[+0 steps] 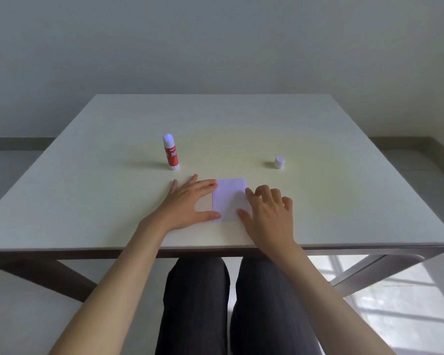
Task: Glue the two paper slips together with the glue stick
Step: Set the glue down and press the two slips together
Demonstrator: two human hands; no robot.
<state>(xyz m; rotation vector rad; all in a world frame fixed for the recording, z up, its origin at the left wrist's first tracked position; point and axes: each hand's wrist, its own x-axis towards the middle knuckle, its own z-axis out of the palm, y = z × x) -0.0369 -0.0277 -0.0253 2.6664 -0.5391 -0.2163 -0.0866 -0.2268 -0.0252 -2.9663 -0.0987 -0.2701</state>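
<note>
We see a pale rectangular paper slip point(228, 199) lying flat near the white table's point(87, 201) front edge. Our left hand point(190, 201), fingers spread, touches its left edge; our right hand point(269, 213), fingers loosely curled, presses its right side. Behind stand an uncapped red glue stick point(171, 152) and, well apart, its white cap point(279, 162).

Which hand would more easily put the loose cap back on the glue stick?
Probably the right hand: the cap stands on its side of the table. The left hand lies nearer the upright glue stick and could steady it. Both hands rest on the paper.
</note>
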